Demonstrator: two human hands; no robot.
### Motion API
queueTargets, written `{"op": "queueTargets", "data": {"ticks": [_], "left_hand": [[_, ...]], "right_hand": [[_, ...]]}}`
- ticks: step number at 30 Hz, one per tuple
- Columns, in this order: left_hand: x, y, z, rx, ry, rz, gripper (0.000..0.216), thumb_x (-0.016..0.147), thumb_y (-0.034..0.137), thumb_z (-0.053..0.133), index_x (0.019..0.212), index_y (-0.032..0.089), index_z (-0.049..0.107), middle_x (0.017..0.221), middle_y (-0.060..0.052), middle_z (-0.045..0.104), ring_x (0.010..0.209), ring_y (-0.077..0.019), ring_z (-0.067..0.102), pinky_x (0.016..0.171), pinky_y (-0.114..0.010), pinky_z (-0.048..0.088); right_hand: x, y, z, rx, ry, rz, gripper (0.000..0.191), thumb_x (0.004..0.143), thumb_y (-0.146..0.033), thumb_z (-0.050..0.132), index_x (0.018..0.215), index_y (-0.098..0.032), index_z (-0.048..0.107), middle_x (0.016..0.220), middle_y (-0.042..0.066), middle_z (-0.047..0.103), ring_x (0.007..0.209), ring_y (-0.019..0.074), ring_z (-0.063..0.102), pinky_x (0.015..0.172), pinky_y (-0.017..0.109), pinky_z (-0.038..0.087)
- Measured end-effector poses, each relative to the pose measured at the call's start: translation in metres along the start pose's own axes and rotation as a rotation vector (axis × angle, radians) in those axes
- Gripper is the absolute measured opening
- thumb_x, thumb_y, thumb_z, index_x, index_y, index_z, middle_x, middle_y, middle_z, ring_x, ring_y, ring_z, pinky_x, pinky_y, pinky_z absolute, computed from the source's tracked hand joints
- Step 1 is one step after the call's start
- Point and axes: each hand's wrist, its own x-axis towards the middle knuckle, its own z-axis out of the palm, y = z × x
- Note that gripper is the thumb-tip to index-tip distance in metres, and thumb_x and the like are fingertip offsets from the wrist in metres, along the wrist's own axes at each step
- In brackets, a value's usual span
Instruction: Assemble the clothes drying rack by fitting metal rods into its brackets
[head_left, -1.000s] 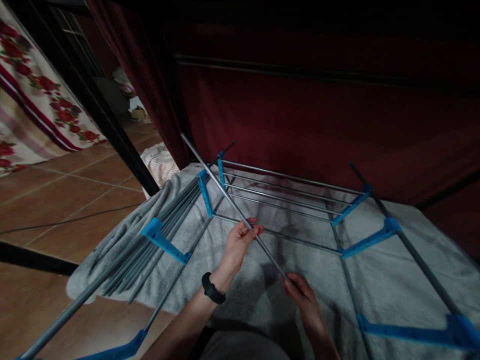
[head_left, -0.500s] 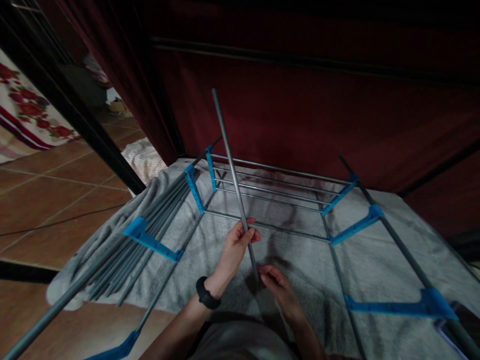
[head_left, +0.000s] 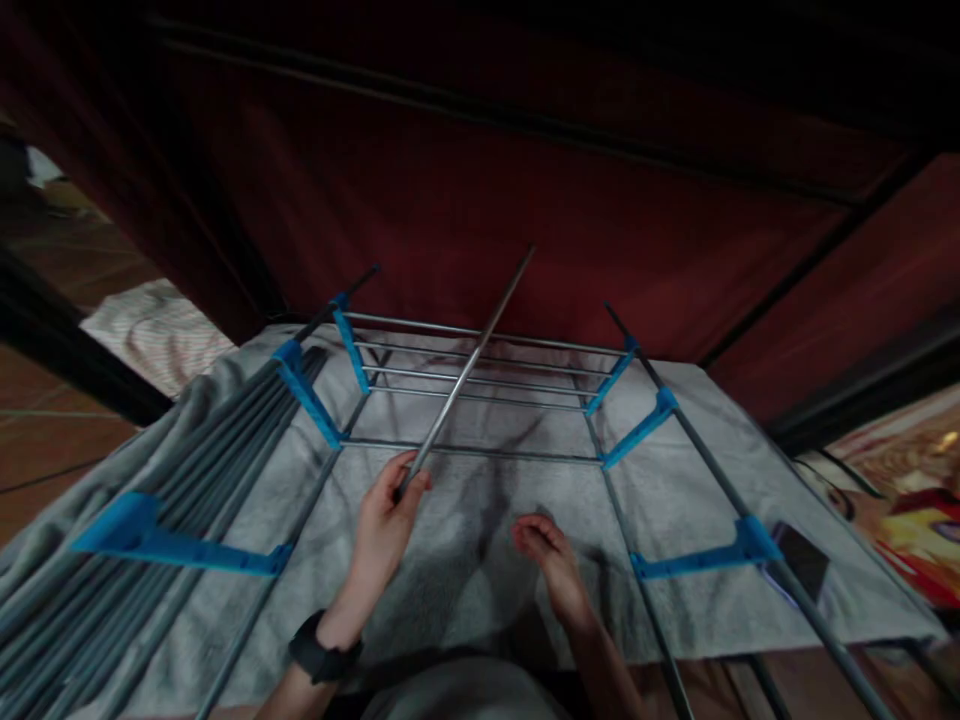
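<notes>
My left hand [head_left: 391, 500], a black band on its wrist, is closed around the lower end of a grey metal tube [head_left: 471, 365]. The tube slants up and to the right, above the rack frame. To the right, my right hand [head_left: 546, 550] hovers over the grey blanket, apart from the tube. Its fingers are curled together, and I cannot make out whether anything is in them. Around both hands lies a partly built tube rack with blue plastic brackets, among them a left bracket [head_left: 180, 545] and a right bracket [head_left: 701, 560]. Thin crossbars [head_left: 487, 455] join its far sides.
Several loose grey tubes [head_left: 217, 470] lie on the blanket [head_left: 465, 580] at the left. A dark phone-like object [head_left: 799, 565] rests by the right rail. A dark red curtain [head_left: 450, 200] hangs behind. Striped cloth [head_left: 161, 335] is at the far left.
The tube has swung from leaning left to leaning right in my left hand. My right hand has come away from the tube's lower end. The view has turned right.
</notes>
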Motion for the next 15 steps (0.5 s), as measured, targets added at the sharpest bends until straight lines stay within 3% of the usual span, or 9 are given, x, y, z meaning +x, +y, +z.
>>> {"op": "queueTargets", "data": {"ticks": [4,9,15], "left_hand": [[0.0,-0.006,-0.004,0.168,-0.061,0.084,0.035,0.084,0.051,0.063,0.103,0.022,0.063,0.067,0.003,0.063,0.062,-0.0163,0.059,0.06,-0.026,0.047],[-0.001,-0.02,-0.009,0.354,-0.19,0.146,0.038,0.086,0.055,0.059,0.104,0.024,0.068,0.09,-0.002,0.076,0.075,-0.0202,0.07,0.068,-0.028,0.055],[0.001,-0.042,-0.013,0.469,-0.3,0.261,0.036,0.088,0.054,0.055,0.103,0.027,0.072,0.098,-0.002,0.078,0.084,-0.0233,0.075,0.076,-0.032,0.059]], "right_hand": [[0.006,-0.008,-0.007,0.045,0.039,-0.017,0.033,0.07,-0.05,0.077,0.087,-0.021,0.074,0.089,0.007,0.073,0.086,0.024,0.066,0.084,0.039,0.052],[0.01,-0.025,-0.014,0.038,0.062,-0.058,0.029,0.073,-0.047,0.074,0.088,-0.022,0.073,0.09,0.005,0.072,0.088,0.0226,0.066,0.089,0.039,0.052],[0.015,-0.039,-0.017,0.086,0.119,-0.093,0.026,0.072,-0.045,0.075,0.087,-0.025,0.071,0.089,0.003,0.072,0.091,0.0244,0.066,0.091,0.042,0.053]]}}
